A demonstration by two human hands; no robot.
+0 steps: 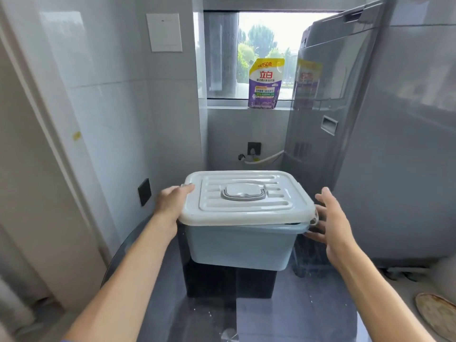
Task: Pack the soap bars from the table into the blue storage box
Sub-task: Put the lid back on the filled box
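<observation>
The pale blue storage box (240,245) stands on a round dark glass table (308,309), over the table's black base. Its white lid (243,197), with a grey fold-down handle in the middle, lies on top, slightly lifted at the right front corner. My left hand (172,202) grips the left edge of the lid. My right hand (332,222) is at the box's right side with fingers spread, its fingertips touching the box under the lid rim. No soap bars are visible.
A grey washing machine (370,132) stands close on the right. A purple and yellow detergent pouch (265,83) sits on the window sill behind. A tiled wall is on the left, and a wall socket (254,148) and hose are behind the box.
</observation>
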